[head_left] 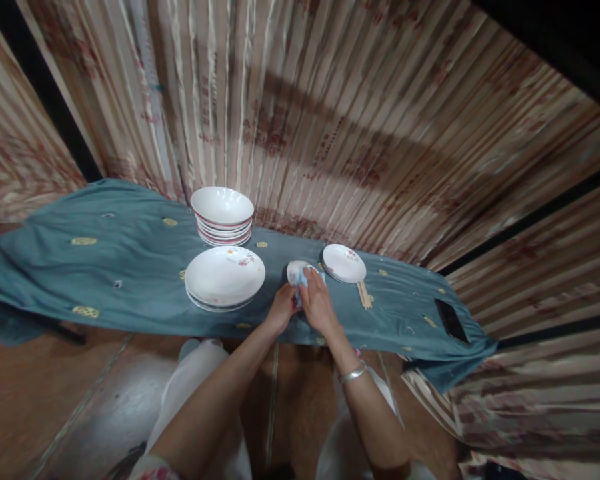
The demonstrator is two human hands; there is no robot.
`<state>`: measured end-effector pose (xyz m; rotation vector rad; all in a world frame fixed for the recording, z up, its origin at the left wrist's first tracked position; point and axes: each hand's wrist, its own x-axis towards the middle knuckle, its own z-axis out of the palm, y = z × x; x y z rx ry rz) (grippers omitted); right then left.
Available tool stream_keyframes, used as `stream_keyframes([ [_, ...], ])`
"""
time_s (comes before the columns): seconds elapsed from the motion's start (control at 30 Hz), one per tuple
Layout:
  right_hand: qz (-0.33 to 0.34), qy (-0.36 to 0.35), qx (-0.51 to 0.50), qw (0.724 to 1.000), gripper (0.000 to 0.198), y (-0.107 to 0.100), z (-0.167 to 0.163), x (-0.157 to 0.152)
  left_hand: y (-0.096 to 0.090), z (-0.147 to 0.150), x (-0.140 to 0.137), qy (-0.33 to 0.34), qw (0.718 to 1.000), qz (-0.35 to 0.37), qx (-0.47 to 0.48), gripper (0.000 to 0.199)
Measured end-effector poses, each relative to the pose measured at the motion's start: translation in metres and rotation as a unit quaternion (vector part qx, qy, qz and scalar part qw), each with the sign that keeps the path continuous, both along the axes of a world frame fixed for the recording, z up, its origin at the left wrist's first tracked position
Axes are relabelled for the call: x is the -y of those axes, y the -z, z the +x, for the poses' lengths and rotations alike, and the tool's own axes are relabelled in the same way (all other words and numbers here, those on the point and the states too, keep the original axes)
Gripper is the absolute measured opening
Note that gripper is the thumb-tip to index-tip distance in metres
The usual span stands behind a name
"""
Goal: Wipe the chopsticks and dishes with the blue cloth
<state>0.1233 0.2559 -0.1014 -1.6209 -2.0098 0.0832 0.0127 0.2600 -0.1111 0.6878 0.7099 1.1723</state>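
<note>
Teal cloth-covered table (pixel 140 287) | bowl stack (pixel 223 207) | large plates (pixel 225 275), stacked | small plates (pixel 345 263) | pale chopsticks (pixel 364 295) | black phone (pixel 451 321)

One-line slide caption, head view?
Left hand holds a small white dish, right hand a pale-blue cloth against it, beside stacked plates.

small dish (pixel 293 268): glossy ceramic | rag (pixel 299 278): matt cloth | chopsticks (pixel 364 295): matt wood | bracelet (pixel 354 373): shiny metal

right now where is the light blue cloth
In the head view, the light blue cloth is in the right hand, against the small white dish, just left of the small plates.
</note>
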Motion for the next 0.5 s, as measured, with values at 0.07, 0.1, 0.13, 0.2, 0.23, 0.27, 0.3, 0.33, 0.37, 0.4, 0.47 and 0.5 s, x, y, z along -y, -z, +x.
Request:
stream_keyframes([
  [0.07, -0.025, -0.015, -0.015, 0.999, 0.053, -0.008, 0.006, -0.011, -0.002, 0.0, 0.001, 0.017, 1.0, -0.002, 0.015, 0.019],
  [0.1, -0.036, -0.023, -0.021, 0.999, 0.052, -0.012, 0.009, -0.015, -0.002, 0.0, 0.002, 0.025, 0.999, 0.0, 0.023, 0.019],
  [0.13, -0.046, -0.035, -0.025, 0.998, 0.052, -0.016, 0.011, -0.019, -0.003, 0.001, 0.002, 0.029, 0.999, 0.006, 0.028, 0.019],
  [0.2, -0.057, -0.073, -0.026, 0.995, 0.05, -0.023, 0.013, -0.024, -0.002, 0.003, 0.003, 0.033, 0.999, 0.021, 0.033, 0.022],
  [0.23, -0.059, -0.097, -0.021, 0.993, 0.049, -0.026, 0.013, -0.026, -0.001, 0.004, 0.002, 0.03, 0.999, 0.028, 0.031, 0.024],
  [0.27, -0.059, -0.119, -0.013, 0.991, 0.048, -0.028, 0.012, -0.028, 0.0, 0.005, 0.002, 0.023, 0.999, 0.035, 0.027, 0.026],
  [0.3, -0.059, -0.14, -0.002, 0.988, 0.047, -0.031, 0.011, -0.03, 0.002, 0.006, 0.001, 0.016, 0.999, 0.039, 0.021, 0.028],
  [0.33, -0.059, -0.157, 0.01, 0.986, 0.045, -0.033, 0.009, -0.032, 0.004, 0.007, 0.001, 0.01, 0.999, 0.039, 0.014, 0.029],
  [0.37, -0.059, -0.171, 0.021, 0.983, 0.044, -0.034, 0.007, -0.036, 0.005, 0.007, 0.0, 0.005, 0.999, 0.037, 0.008, 0.03],
  [0.4, -0.06, -0.181, 0.031, 0.981, 0.043, -0.036, 0.006, -0.039, 0.007, 0.008, -0.001, 0.003, 0.999, 0.032, 0.002, 0.031],
  [0.47, -0.068, -0.197, 0.039, 0.977, 0.042, -0.039, 0.004, -0.048, 0.009, 0.007, -0.001, 0.01, 1.0, 0.021, -0.002, 0.034],
  [0.5, -0.074, -0.203, 0.039, 0.976, 0.041, -0.041, 0.004, -0.053, 0.009, 0.006, -0.002, 0.017, 1.0, 0.018, -0.002, 0.036],
])
